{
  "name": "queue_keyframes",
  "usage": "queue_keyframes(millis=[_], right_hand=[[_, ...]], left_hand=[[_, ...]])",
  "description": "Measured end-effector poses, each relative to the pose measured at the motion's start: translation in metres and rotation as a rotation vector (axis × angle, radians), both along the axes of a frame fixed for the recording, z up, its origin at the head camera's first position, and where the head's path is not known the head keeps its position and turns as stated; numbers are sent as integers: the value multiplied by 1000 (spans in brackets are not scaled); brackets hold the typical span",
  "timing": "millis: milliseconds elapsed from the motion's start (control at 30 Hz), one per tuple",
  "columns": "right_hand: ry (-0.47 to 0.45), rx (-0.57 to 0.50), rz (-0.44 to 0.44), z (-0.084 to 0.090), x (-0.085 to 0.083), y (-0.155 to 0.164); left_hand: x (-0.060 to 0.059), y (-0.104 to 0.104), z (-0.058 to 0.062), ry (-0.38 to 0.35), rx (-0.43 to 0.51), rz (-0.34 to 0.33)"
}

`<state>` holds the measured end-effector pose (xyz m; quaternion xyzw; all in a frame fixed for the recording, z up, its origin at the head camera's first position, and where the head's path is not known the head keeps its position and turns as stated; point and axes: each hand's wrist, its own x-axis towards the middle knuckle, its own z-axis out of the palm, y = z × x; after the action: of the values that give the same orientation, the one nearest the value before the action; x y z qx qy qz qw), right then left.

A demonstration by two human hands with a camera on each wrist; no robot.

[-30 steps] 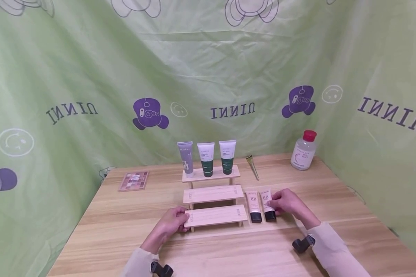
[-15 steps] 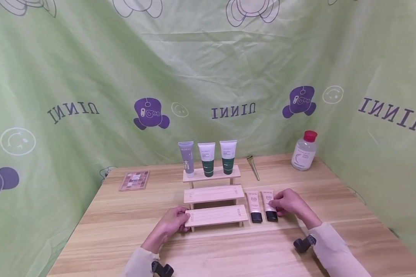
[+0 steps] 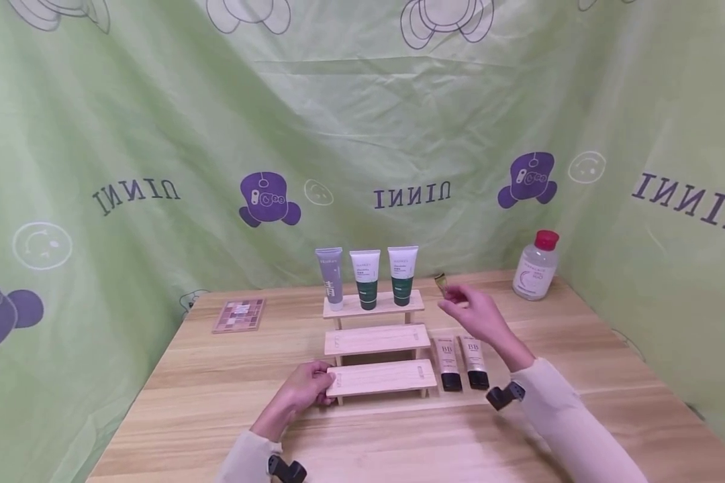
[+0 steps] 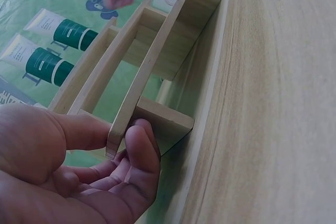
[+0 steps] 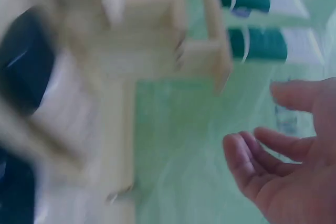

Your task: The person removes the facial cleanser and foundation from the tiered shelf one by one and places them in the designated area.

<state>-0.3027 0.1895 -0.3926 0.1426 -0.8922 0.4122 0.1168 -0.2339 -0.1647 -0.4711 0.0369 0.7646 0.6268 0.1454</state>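
- Green printed cloth [image 3: 157, 134] hangs behind and beside a light wooden table [image 3: 399, 436] in the head view. On the table stands a wooden three-step rack [image 3: 377, 341], and three tubes [image 3: 368, 278] stand upright on its top step.
- The left hand [image 3: 305, 392] grips the left end of the lowest step, thumb on top. The right hand [image 3: 477, 315] is raised above the table, fingers relaxed and holding nothing, just beside a small gold-tipped tool [image 3: 442, 285] that lies behind it. Two BB cream tubes [image 3: 462, 362] lie flat side by side, touching the table just right of the rack, black caps toward the person. A palette [image 3: 239, 315] lies far left, and a clear bottle with a red cap [image 3: 536, 265] stands far right.
- From the left wrist view, the thumb and curled fingers [image 4: 139, 150] pinch the thin board of the lowest step near its short leg. The rack seems light and stiff, so I judge that a grip on the board's end is enough to steady it.
- From the right wrist view the picture is blurred. The right hand [image 5: 289, 156] shows an open palm with loosely bent fingers and nothing in it. The tool looks thin, hard and light; I judge that a pinch at the middle of its handle is the best hold, because it lies flat and could slip.
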Motion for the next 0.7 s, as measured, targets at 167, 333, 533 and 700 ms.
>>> queue_keyframes(millis=[167,333,533,700], right_hand=[[-10,-153,111,18,-11,-32],[-27,-252,167,26,-19,-51],[-20,-259,135,28,-24,-61],[-11,-260,100,26,-26,-64]], left_hand=[[1,2,-2,-7,1,5],[0,3,-2,6,-11,8],[-1,2,-3,10,-10,8],[0,1,-2,8,-9,15]])
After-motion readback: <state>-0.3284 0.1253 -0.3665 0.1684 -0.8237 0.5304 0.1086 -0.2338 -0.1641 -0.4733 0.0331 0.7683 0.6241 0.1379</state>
